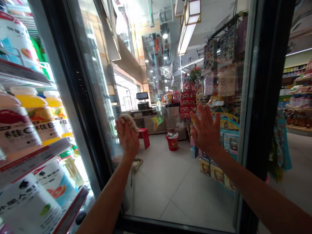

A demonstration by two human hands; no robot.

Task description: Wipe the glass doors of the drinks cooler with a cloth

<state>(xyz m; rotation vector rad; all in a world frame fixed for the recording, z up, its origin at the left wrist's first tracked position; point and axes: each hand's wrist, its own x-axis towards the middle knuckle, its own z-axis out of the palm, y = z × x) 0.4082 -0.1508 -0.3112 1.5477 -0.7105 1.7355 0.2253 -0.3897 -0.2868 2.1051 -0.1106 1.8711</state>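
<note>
A glass cooler door (170, 182) with a black frame fills the middle of the head view. Against the left part of its pane, my left hand (128, 138) presses a bunched beige cloth (130, 122), which shows above and beside the fingers. Farther right, my right hand (206, 131) has its fingers spread over the glass and holds nothing. Whether its palm touches the pane I cannot tell.
Shelves of bottled drinks (40, 113) stand close on the left inside the cooler. Through the glass appear a red bucket (172, 143), a red stool (144, 137), a checkout counter (154, 122) and stacked boxed goods (229, 143).
</note>
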